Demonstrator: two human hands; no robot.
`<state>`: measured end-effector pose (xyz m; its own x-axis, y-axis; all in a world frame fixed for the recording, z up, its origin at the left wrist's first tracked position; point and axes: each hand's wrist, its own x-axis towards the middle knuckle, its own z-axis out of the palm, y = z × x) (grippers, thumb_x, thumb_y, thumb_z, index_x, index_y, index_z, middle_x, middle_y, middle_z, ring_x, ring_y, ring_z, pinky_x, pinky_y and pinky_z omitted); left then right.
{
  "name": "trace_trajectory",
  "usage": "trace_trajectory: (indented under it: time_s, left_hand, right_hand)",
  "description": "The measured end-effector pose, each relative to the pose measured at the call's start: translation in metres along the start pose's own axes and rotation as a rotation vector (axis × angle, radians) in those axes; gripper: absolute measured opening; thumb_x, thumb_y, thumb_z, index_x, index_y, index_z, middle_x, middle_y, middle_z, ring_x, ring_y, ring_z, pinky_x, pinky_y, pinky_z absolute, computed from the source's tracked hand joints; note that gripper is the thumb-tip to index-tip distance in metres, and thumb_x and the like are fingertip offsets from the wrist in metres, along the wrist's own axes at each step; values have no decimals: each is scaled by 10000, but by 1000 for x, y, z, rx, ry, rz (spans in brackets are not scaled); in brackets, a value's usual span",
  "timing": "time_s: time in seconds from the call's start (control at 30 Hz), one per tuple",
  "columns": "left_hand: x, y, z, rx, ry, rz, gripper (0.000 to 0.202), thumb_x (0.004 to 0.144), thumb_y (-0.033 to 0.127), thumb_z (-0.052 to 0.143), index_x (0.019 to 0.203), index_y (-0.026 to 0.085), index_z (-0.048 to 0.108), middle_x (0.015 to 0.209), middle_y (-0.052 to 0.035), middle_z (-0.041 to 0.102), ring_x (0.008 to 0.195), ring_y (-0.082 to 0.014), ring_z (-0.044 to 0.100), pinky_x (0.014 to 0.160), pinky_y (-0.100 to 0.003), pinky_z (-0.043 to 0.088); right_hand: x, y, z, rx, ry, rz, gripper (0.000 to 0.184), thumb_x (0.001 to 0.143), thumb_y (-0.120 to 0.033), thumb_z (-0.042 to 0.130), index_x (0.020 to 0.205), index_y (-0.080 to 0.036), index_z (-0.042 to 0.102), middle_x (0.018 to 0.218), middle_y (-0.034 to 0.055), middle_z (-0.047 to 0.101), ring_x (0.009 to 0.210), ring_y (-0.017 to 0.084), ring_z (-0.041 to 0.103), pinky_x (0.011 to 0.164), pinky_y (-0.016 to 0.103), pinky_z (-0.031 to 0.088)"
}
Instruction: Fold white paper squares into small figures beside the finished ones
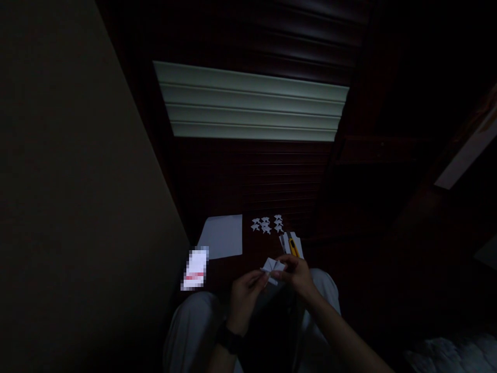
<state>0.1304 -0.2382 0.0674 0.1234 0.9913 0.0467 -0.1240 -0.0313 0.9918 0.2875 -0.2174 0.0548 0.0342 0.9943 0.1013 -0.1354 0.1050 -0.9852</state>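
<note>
A small piece of folded white paper [273, 264] is held up between both hands, with creases and pointed flaps showing. My left hand [248, 290] pinches its lower left side, fingers closed. On its right side, my right hand [295, 274] grips it between thumb and fingers. Beyond the hands, several small folded paper figures [265, 225] sit in short columns on a dark table [252, 248]. Just past my right hand lies a yellow utility knife [293, 246] on some white paper [299, 241].
A large white sheet [223, 237] lies at the table's left. In front of it a bright, blurred-out phone-like screen [195, 268] glows. Dark slatted doors [283, 176] with a pale lit band [256, 106] stand behind the table. A plain wall [77, 181] closes off the left side.
</note>
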Motion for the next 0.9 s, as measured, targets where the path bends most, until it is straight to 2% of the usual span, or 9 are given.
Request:
trace_trajectory:
  time_s: [0.13,0.2,0.27,0.37,0.5,0.73,0.9]
  left_hand:
    - [8,-4,-2,32,28,7,329,688,404,635,831,111,674,832,-110,686,727,-211,626,573,-263,490]
    - [11,-3,-1,35,37,2,328,688,408,632,828,114,672,819,-104,686,727,-209,625,560,-255,488]
    - [12,-2,0,24,34,-6,319,685,403,637,833,122,670,832,-99,686,752,-209,625,564,-247,488]
    - [15,0,1,7,14,-5,296,687,376,644,857,135,665,859,-89,684,778,-201,622,590,-239,488]
    - [21,-2,2,84,47,13,252,689,368,646,740,122,669,718,-63,677,673,-172,612,570,-223,466]
    - [27,-12,-5,140,191,77,292,696,404,631,773,125,671,740,-69,686,697,-195,621,586,-240,464]
    - [33,-11,-11,212,240,89,307,680,425,641,684,119,657,627,-46,659,592,-168,599,514,-222,433]
  right_hand:
    - [2,2,0,-40,-45,20,405,483,-350,783,794,-139,632,592,-19,566,539,125,515,514,234,407]
    - [2,-1,2,-33,-42,7,382,533,-392,754,791,-136,638,623,-4,588,554,126,523,512,228,402]
    - [3,-5,4,-40,1,-2,326,608,-420,702,741,-128,646,610,4,587,533,115,508,489,216,381]
    - [5,-8,8,-90,75,3,305,644,-425,675,652,-122,644,527,-6,554,472,100,466,447,207,339]
    - [7,-6,13,-101,57,-12,291,651,-418,674,625,-129,641,510,-16,548,468,99,468,456,207,343]
    - [10,2,19,-111,45,-60,298,729,-432,602,774,-145,668,648,23,623,604,147,555,553,239,425]
    - [15,10,22,-141,63,-58,323,646,-413,685,824,-143,663,695,42,643,625,167,570,555,254,439]
